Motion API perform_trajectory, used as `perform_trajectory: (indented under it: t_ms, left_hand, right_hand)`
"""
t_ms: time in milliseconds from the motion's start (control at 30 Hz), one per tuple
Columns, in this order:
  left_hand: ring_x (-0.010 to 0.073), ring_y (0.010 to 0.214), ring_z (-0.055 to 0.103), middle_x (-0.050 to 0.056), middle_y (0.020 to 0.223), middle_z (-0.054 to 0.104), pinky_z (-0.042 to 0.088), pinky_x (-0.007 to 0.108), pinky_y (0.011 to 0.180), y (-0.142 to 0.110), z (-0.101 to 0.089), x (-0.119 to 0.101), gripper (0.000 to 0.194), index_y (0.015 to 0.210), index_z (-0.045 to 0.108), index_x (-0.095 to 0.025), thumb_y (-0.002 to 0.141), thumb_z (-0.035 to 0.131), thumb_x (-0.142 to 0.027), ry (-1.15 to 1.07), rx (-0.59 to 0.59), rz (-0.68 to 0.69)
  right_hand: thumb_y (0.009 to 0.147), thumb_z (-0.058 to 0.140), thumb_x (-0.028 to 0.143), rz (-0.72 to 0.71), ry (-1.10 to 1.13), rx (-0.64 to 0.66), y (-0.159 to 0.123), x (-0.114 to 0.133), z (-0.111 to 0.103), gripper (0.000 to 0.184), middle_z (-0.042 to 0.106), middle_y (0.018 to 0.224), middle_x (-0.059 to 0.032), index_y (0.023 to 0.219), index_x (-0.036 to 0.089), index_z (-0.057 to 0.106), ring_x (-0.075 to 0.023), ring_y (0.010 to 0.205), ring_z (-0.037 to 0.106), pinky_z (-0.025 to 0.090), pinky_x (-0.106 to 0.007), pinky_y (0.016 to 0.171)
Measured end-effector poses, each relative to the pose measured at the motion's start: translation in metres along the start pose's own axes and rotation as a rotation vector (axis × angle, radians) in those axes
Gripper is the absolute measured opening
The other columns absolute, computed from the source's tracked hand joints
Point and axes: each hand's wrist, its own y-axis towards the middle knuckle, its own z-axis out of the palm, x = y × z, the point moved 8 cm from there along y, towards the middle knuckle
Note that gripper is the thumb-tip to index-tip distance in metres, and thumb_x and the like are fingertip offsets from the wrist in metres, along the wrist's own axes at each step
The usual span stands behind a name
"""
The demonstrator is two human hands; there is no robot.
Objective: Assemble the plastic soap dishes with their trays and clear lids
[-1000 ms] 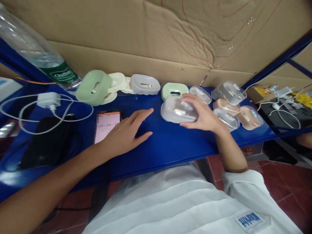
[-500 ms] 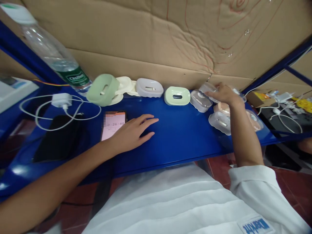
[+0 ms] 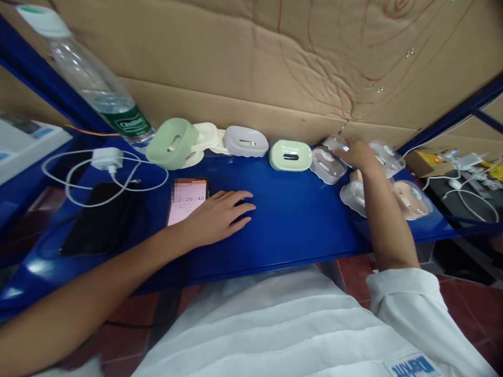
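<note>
My left hand [image 3: 218, 217] lies flat on the blue shelf [image 3: 279, 225], fingers spread, its wrist by a phone [image 3: 187, 201] showing a timer. At the back right, my right hand [image 3: 360, 156] has its fingers closed at the edge of a clear plastic piece [image 3: 335, 142], perhaps a soap dish part; the fingertips are partly hidden. Around that hand sit a grey translucent soap dish [image 3: 327, 164], a clear one [image 3: 387, 158], another clear one [image 3: 353, 196] and a peach one [image 3: 411, 199]. A pale green soap dish [image 3: 291, 156] stands farther left.
Along the cardboard wall [image 3: 204, 52] are a lilac soap dish [image 3: 245, 141], a tilted green one [image 3: 173, 144] and cream pieces [image 3: 208, 137]. A water bottle [image 3: 126, 120], a white charger [image 3: 107, 158] with looped cable and a black flat object [image 3: 98, 220] occupy the left.
My right hand has shifted slightly, lowering the clear piece near the grey dish. My left hand stays flat on the shelf. The whole view has swung slightly.
</note>
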Motion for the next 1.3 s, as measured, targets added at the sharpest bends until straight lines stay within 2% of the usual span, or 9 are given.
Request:
perform_trajectory:
  t_ms: [100,200,300,467,667,900,1067,1200,1300]
  left_hand:
    - [0.0329,0.129,0.072,0.014,0.153,0.067,0.060,0.050,0.106,0.000,-0.001,-0.001,0.040,0.135,0.077,-0.022,0.118,0.045,-0.038,0.019,-0.010,0.013]
    - [0.0332,0.127,0.073,0.015,0.151,0.068,0.060,0.050,0.105,0.000,-0.002,-0.003,0.038,0.134,0.078,-0.021,0.118,0.047,-0.036,0.025,-0.023,0.024]
    - [0.0338,0.126,0.074,0.015,0.150,0.069,0.060,0.051,0.104,0.000,-0.003,-0.004,0.036,0.133,0.079,-0.020,0.117,0.050,-0.034,0.034,-0.026,0.029]
    - [0.0339,0.126,0.073,0.015,0.151,0.068,0.061,0.051,0.105,0.000,-0.004,-0.005,0.035,0.134,0.078,-0.020,0.116,0.051,-0.033,0.035,-0.013,0.022]
    - [0.0360,0.132,0.071,0.017,0.155,0.065,0.060,0.053,0.109,0.001,-0.009,-0.004,0.036,0.144,0.073,-0.023,0.113,0.056,-0.029,0.015,-0.041,-0.012]
    - [0.0396,0.137,0.065,0.020,0.157,0.062,0.058,0.056,0.109,0.003,-0.017,-0.002,0.044,0.155,0.063,-0.020,0.113,0.055,-0.031,0.090,-0.106,-0.027]
    - [0.0344,0.133,0.066,0.014,0.139,0.075,0.054,0.050,0.111,0.004,-0.015,-0.003,0.034,0.141,0.072,-0.021,0.114,0.056,-0.033,0.028,-0.066,0.029]
    - [0.0319,0.131,0.067,0.013,0.139,0.074,0.052,0.047,0.111,0.004,-0.014,-0.006,0.030,0.136,0.075,-0.022,0.113,0.059,-0.034,0.025,-0.043,0.055]
    - [0.0302,0.130,0.068,0.012,0.138,0.074,0.052,0.044,0.110,0.004,-0.014,-0.009,0.028,0.135,0.074,-0.022,0.113,0.060,-0.032,0.063,-0.035,0.070]
  right_hand:
    - [0.112,0.058,0.037,0.005,-0.035,-0.084,-0.009,0.018,-0.010,0.056,0.053,0.164,-0.0336,0.160,0.006,0.058,-0.0458,0.151,0.050,0.037,-0.059,0.119]
    - [0.114,0.051,0.042,-0.240,0.024,-0.142,-0.023,0.066,-0.014,0.057,0.047,0.174,-0.0211,0.166,0.018,0.053,-0.0431,0.160,0.043,0.034,-0.063,0.127]
    - [0.113,0.050,0.058,-0.540,0.150,-0.151,-0.043,0.116,-0.005,0.069,0.049,0.174,-0.0192,0.171,0.021,0.046,-0.0413,0.160,0.046,0.038,-0.063,0.128]
    - [0.110,0.061,0.042,-0.605,0.120,-0.128,-0.061,0.143,0.021,0.054,0.057,0.169,-0.0159,0.159,0.021,0.064,-0.0472,0.167,0.036,0.038,-0.068,0.129]
    - [0.115,0.055,0.042,-0.865,0.270,-0.021,-0.104,0.177,0.013,0.043,0.074,0.149,-0.0144,0.148,0.023,0.075,-0.0354,0.139,0.068,0.050,-0.054,0.118]
    - [0.118,0.051,0.045,-1.067,0.529,-0.095,-0.141,0.209,0.000,0.041,0.082,0.132,-0.0116,0.136,0.021,0.079,-0.0299,0.128,0.074,0.051,-0.050,0.113]
    - [0.119,0.038,0.045,-0.865,0.626,-0.253,-0.102,0.204,-0.011,0.047,0.082,0.129,-0.0116,0.132,0.025,0.079,-0.0289,0.126,0.074,0.053,-0.049,0.115]
    - [0.112,0.049,0.044,-0.794,0.466,-0.205,-0.048,0.231,0.002,0.058,0.056,0.170,-0.0174,0.164,0.019,0.056,-0.0352,0.157,0.051,0.040,-0.058,0.129]
    - [0.109,0.056,0.039,-0.789,0.403,-0.122,-0.022,0.250,0.012,0.057,0.062,0.165,-0.0193,0.160,0.013,0.060,-0.0366,0.153,0.056,0.040,-0.057,0.127]
